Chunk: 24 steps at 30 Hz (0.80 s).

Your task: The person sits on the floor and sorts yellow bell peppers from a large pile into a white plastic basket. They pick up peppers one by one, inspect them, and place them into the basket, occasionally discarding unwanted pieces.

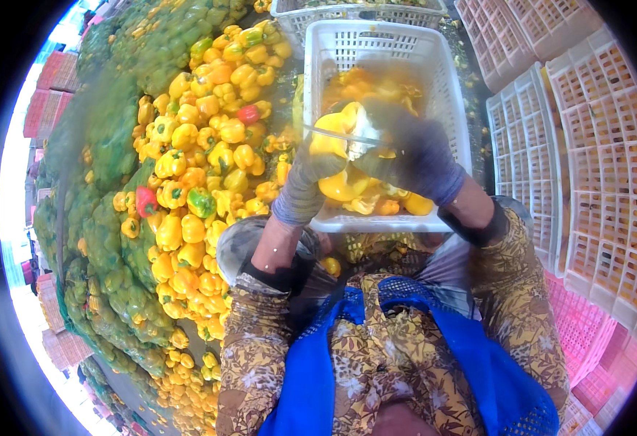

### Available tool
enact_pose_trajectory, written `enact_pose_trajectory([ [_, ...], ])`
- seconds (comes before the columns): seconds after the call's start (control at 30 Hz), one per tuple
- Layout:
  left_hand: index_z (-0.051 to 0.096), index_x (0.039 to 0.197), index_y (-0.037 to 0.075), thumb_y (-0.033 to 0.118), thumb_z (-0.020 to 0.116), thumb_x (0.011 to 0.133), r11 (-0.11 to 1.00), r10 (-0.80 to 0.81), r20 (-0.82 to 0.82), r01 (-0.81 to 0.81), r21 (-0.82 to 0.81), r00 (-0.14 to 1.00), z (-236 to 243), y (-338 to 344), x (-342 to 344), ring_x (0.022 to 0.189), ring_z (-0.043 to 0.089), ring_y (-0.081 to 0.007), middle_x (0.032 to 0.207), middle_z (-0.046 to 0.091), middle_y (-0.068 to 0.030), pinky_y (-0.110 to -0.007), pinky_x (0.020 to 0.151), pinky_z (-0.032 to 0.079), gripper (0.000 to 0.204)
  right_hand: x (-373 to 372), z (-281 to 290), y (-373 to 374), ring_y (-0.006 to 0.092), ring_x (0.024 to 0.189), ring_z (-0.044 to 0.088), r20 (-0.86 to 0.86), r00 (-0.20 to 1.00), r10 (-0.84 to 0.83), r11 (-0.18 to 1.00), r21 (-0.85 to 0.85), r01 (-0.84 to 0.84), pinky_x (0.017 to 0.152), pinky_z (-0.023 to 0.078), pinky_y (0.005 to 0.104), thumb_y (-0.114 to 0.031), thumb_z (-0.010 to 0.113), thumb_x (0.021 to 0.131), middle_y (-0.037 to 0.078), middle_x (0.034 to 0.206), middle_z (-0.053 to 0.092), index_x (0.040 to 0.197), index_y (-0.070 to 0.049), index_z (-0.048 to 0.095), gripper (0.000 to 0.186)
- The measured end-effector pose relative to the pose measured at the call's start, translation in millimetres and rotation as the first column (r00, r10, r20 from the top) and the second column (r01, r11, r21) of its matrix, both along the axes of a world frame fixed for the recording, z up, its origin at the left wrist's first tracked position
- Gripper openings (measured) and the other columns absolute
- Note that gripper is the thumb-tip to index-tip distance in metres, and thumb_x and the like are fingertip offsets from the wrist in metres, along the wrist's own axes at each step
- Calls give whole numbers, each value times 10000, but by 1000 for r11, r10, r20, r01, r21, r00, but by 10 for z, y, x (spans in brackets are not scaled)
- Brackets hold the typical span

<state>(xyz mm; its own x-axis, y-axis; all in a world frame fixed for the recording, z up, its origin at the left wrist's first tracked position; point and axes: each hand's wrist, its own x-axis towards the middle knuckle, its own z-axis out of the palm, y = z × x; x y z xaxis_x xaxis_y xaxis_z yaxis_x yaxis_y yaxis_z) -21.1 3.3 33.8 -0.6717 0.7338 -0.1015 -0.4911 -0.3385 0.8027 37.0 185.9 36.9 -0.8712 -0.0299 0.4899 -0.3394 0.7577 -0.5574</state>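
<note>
Pepper (331, 142), yellow, one item, held directly above the white crate (455, 109) and over its near half; this is the piece I am working. Left hand (311, 171), grey-gloved, clenched around the pepper from below and from the left, fingers wrapped on the fruit. Right hand (413, 149), grey-gloved and motion-blurred, closed on a knife (340, 135), of which I see only a thin pale blade lying across the pepper's top; the handle is hidden inside the glove. Crate contents: cut yellow pepper pieces (377, 200), heaped toward its near wall, some orange-tinged. Left of the crate: large loose pile of whole peppers (202, 145), mostly yellow, a few red and green among them, with netted sacks of green peppers (115, 240) beyond that. Right of the crate: stacked empty crates (595, 167), white and pale, and pink ones (587, 341) nearer me. Handling note, as my judgement: I would keep the fruit low over the crate so trimmings drop inside its walls, keep the left thumb clear of the blade's line, and turn the pepper against the edge in short controlled strokes, not pull the blade toward the glove. Grip on the glossy skin looks likely to slip when wet.
</note>
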Motion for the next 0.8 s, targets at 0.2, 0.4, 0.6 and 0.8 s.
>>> enact_pose_trajectory([
  [0.2,329,1381,5,242,707,680,998,-44,-72,40,-56,996,-20,47,-14,1194,466,-203,1307,460,-107,-327,1006,386,831,30,18,42,299,791,657,-26,1000,-8,994,-108,5,669,530,353,-233,748,684,158,906,650,1075,-11,578,480],
  [0.4,375,1354,-1,302,719,709,992,122,-158,-126,-12,980,-22,96,126,1109,510,-165,1226,517,-91,-300,940,429,791,-88,34,31,275,671,640,39,999,-36,972,-230,44,584,494,332,-195,724,723,135,752,625,927,-26,623,284],
  [0.6,476,1245,23,187,667,807,922,383,-174,-388,4,907,-185,251,312,937,543,-107,1058,556,-27,-256,822,458,505,-203,-119,-59,292,623,617,-107,975,-192,976,-130,178,512,460,352,-168,695,736,138,715,604,927,-48,610,240],
  [0.8,565,1032,59,-19,632,776,945,328,-30,-327,12,944,-421,89,192,944,581,-160,1049,578,-64,-315,817,508,276,-183,-227,-99,239,605,616,-277,945,-171,985,-59,161,553,491,331,-157,700,761,85,730,627,999,-60,602,276],
])
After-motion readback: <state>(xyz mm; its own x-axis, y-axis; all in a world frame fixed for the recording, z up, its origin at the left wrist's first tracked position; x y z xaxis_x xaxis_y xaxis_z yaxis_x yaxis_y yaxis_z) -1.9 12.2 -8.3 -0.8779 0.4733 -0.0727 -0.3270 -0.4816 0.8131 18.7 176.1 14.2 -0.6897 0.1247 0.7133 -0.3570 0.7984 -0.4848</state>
